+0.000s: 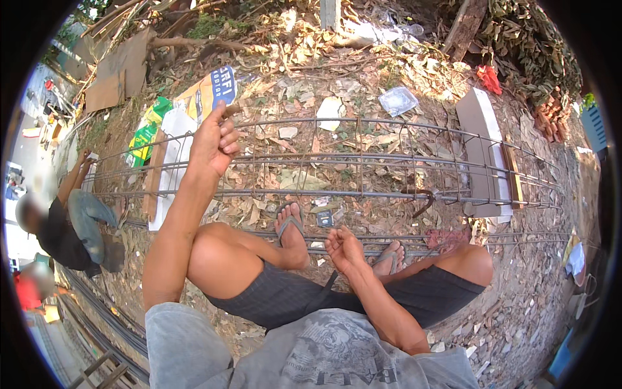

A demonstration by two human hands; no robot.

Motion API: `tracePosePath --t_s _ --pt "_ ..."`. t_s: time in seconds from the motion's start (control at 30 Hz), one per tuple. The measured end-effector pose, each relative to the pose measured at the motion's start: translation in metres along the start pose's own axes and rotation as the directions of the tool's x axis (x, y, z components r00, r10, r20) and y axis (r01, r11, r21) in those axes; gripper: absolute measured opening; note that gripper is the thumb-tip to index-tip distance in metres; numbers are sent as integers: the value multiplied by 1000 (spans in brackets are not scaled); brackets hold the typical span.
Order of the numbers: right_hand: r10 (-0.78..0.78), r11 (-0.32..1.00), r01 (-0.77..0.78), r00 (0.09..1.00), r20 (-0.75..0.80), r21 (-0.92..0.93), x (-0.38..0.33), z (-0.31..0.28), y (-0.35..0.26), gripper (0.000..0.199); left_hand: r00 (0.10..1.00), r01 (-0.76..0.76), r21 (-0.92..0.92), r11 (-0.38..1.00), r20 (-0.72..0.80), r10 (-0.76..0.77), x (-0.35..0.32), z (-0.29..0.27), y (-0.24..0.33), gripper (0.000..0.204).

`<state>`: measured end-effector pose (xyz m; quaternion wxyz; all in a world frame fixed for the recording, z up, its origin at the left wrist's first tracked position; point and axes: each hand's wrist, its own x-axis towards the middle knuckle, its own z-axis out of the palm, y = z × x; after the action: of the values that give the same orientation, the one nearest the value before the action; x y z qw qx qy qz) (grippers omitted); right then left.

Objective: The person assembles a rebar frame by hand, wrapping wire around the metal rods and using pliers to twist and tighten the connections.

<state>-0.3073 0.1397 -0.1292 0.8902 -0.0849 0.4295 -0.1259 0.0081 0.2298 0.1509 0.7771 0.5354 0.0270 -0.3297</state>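
Note:
A long cage of steel reinforcing bars with square stirrups runs from left to right in front of me. My left hand is raised above its left part, the index finger partly stretched and the other fingers curled in. Whether anything thin is pinched there, I cannot make out. Close to my body, between my knees, my right hand has its fingers bent together; what they hold, if anything, is hidden. A rusty curved metal tool rests on the near bars, right of centre.
Pale blocks with wooden strips support the cage at both ends. More loose bars lie near my sandalled feet. Dry leaves and rubble cover the ground, with a yellow-and-blue sack beyond. Another person crouches at the cage's left end.

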Motion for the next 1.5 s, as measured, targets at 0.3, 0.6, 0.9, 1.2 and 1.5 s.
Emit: tracePosePath --t_s 0.3,0.6,0.9,1.2,1.5 --pt "-261 949 245 964 57 200 -107 -28 -114 31 986 -63 -56 996 -158 53 37 -47 0 29" --pt "-625 775 632 760 179 21 -236 103 -175 36 995 -97 212 972 48 89 18 -12 2 33" --pt "-557 -450 763 167 814 -464 -188 202 -195 31 981 0 180 984 191 -35 -9 67 -32 22" --pt "-273 -609 543 540 796 -578 -137 196 -138 34 951 -16 208 978 307 -50 -12 116 -66 19" --pt "-614 -671 619 -158 773 -407 -148 193 -242 26 795 -61 562 825 527 -300 -44 119 -60 22"
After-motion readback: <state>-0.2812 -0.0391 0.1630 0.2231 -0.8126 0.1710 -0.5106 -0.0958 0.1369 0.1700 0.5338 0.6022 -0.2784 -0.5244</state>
